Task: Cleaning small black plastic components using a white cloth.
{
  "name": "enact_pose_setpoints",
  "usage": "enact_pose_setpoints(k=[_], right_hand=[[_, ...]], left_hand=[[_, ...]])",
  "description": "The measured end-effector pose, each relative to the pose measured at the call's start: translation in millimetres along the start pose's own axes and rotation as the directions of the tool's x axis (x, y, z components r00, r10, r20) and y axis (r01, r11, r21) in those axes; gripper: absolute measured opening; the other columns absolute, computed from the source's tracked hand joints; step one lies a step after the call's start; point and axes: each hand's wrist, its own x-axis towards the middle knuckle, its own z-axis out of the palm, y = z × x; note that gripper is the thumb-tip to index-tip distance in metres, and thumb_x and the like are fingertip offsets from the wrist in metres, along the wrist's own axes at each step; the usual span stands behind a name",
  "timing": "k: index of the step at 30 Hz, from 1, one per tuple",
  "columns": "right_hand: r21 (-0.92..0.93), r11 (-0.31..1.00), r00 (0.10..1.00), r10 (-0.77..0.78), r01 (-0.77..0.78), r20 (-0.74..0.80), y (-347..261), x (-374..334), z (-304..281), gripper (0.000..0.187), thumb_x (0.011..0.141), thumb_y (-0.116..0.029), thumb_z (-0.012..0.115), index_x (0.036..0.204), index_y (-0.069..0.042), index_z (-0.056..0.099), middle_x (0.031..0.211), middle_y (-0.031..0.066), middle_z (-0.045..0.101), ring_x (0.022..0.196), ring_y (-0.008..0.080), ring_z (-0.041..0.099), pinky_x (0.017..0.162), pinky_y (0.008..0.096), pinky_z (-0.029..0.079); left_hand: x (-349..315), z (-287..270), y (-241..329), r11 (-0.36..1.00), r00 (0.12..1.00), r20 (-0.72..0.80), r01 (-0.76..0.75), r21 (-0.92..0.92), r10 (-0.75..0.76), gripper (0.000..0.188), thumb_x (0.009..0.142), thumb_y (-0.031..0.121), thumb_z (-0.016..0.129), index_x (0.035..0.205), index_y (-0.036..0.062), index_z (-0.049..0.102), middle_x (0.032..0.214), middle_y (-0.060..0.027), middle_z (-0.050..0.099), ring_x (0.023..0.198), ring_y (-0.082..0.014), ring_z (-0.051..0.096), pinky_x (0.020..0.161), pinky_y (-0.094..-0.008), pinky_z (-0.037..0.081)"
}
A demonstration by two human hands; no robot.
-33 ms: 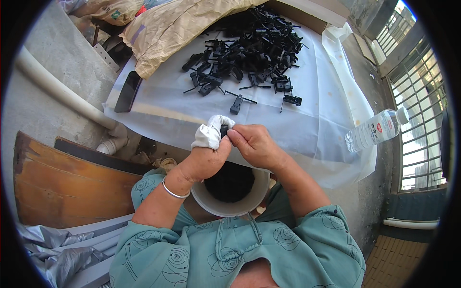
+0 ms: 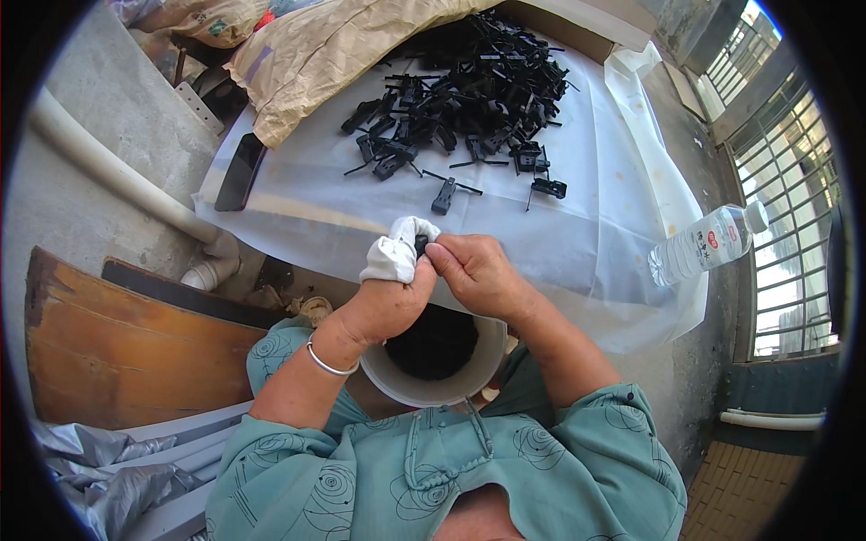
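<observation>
My left hand (image 2: 393, 290), its fingers covered by a white cloth glove (image 2: 393, 256), is closed round a small black plastic part (image 2: 420, 243). Thumb and fingers of my right hand (image 2: 476, 273) pinch at the same part from the right, and they hide most of it. Below both hands, between my knees, stands a pale bucket (image 2: 495, 361) with dark contents (image 2: 433, 347) too shadowed to make out. Just beyond my hands, a single black plastic piece (image 2: 444, 195) with a thin crossbar lies on the sheet-covered table (image 2: 316, 194).
A heap of similar black pieces (image 2: 478, 86) covers the table's far middle. Brown wrapping paper (image 2: 316, 68) and a dark phone (image 2: 241, 171) lie at the left. A clear water bottle (image 2: 704, 243) lies at the right edge. A wooden board (image 2: 135, 338) leans at the lower left.
</observation>
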Motion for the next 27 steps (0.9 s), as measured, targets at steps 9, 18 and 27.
enact_pose_setpoints(k=[9,18,27], right_hand=[[-0.193,0.981,0.999,0.002,-0.009,-0.035,12,12,-10,0.022,0.089,-0.019,0.051,0.076,-0.001,0.053,0.061,0.0109,0.052,0.054,0.025,0.047,0.053,0.034,0.041],[-0.644,0.764,0.993,-0.103,0.043,-0.056,39,34,-5,0.014,0.085,-0.013,0.053,0.097,-0.006,0.052,0.071,0.0101,0.057,0.063,0.0284,0.057,0.056,0.039,0.044],[0.786,0.533,0.944,0.263,-0.314,0.199,2,17,3,0.018,0.09,-0.018,0.053,0.104,-0.007,0.052,0.062,-0.0059,0.042,0.05,0.003,0.035,0.043,0.0194,0.029]], left_hand=[[-6,-23,16,0.96,0.994,0.11,-0.016,0.28,-0.015,0.033,0.08,0.011,0.055,0.11,-0.0019,0.05,0.096,-0.0203,0.058,0.091,-0.0336,0.056,0.081,-0.0355,0.044],[-1,-16,-21,0.938,0.991,-0.097,-0.059,0.341,0.097,0.029,0.077,0.003,0.06,0.106,0.0001,0.056,0.1,-0.0161,0.059,0.085,-0.0282,0.059,0.075,-0.0321,0.048],[-4,-5,-14,0.983,0.983,-0.166,-0.11,-0.147,0.085,0.034,0.082,0.001,0.058,0.115,0.0013,0.046,0.098,-0.009,0.056,0.078,-0.014,0.055,0.066,-0.0255,0.046]])
